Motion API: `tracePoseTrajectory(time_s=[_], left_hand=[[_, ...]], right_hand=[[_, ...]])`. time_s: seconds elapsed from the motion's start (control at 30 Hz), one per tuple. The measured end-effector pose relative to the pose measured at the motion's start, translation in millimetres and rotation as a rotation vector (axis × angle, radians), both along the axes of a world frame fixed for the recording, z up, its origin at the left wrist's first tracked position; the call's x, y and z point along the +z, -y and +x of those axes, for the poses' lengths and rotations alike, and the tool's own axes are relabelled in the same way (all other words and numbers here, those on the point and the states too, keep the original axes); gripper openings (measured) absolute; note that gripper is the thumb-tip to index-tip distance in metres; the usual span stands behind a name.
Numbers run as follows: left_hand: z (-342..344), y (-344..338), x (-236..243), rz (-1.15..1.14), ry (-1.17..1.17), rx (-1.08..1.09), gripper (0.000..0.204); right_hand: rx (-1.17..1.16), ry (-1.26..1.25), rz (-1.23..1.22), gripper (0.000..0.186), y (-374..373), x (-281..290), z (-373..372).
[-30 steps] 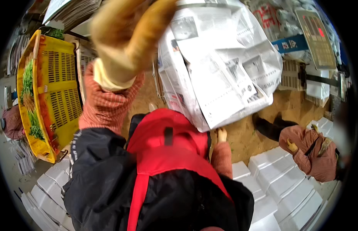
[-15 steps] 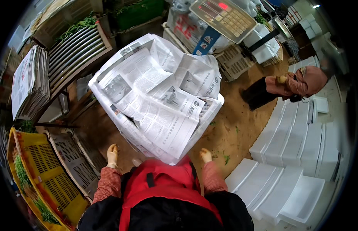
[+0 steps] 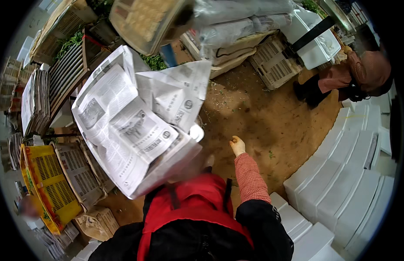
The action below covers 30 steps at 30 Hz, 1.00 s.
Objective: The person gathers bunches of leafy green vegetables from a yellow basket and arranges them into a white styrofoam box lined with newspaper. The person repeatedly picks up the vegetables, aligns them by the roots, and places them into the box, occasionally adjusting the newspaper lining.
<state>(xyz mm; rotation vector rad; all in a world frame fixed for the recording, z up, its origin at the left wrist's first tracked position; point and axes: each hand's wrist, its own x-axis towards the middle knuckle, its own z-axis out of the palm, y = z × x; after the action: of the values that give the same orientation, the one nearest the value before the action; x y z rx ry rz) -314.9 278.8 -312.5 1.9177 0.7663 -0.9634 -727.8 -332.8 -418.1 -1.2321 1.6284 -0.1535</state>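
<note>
A bulky bundle covered in creased newspaper, with a pale plastic-looking corner, fills the left middle above my red-and-black apron. My left hand is out of sight, with the bundle lying over that side. My right hand is out beside the bundle, right of it and apart from it, with fingers curled and nothing in them.
At left: yellow crate, grey crate, newspaper stack, roller rack. Above: a scale, plastic packs, white bin. A co-worker stands upper right; white foam boxes line the right.
The newspaper bundle has shifted left and tilted. My left hand, seen beside it half a second ago, has gone from view; my right hand has reached forward. The view has shifted.
</note>
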Motion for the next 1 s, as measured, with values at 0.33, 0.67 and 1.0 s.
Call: tracePoseTrajectory(time_s=[0.33, 0.67, 1.0], left_hand=[[-219, 191, -79, -0.308, -0.308, -0.019, 0.022], [-332, 311, -91, -0.381, -0.369, 0.137, 0.021], [-393, 390, -79, -0.102, 0.078, -0.547, 0.019]], right_hand=[[0.501, -0.155, -0.896, 0.050, 289, 109, 33], [1.058, -0.840, -0.848, 0.059, 499, 97, 65], [1.255, -0.539, -0.574, 0.037, 523, 122, 47]])
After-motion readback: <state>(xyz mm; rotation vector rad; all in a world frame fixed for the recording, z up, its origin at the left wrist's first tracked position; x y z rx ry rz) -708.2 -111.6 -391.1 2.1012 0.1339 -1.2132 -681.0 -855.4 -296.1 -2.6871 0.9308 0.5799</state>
